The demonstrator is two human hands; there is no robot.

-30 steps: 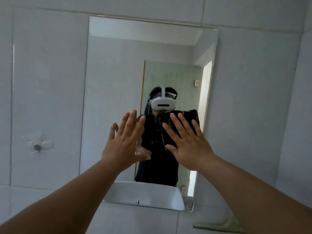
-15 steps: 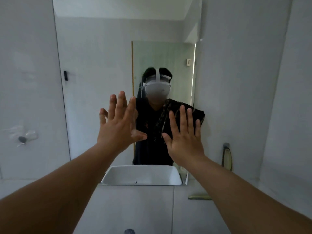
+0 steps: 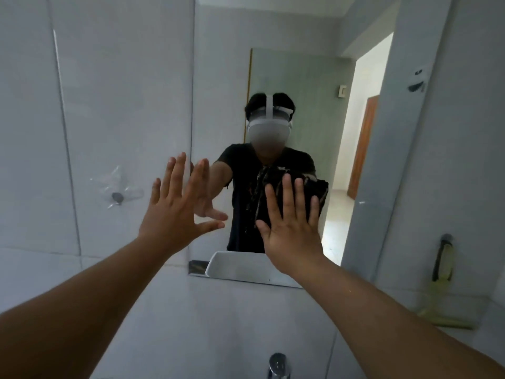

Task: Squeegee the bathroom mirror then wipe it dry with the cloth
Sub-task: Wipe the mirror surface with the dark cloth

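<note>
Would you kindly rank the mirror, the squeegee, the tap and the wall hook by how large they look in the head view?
1. mirror
2. squeegee
3. tap, cut off by the frame edge
4. wall hook

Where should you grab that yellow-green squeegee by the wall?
Probably by the dark upright handle of the squeegee, reaching in from the front with the right hand. It leans against the wall, blade down on the ledge, so the handle sticks up free.
</note>
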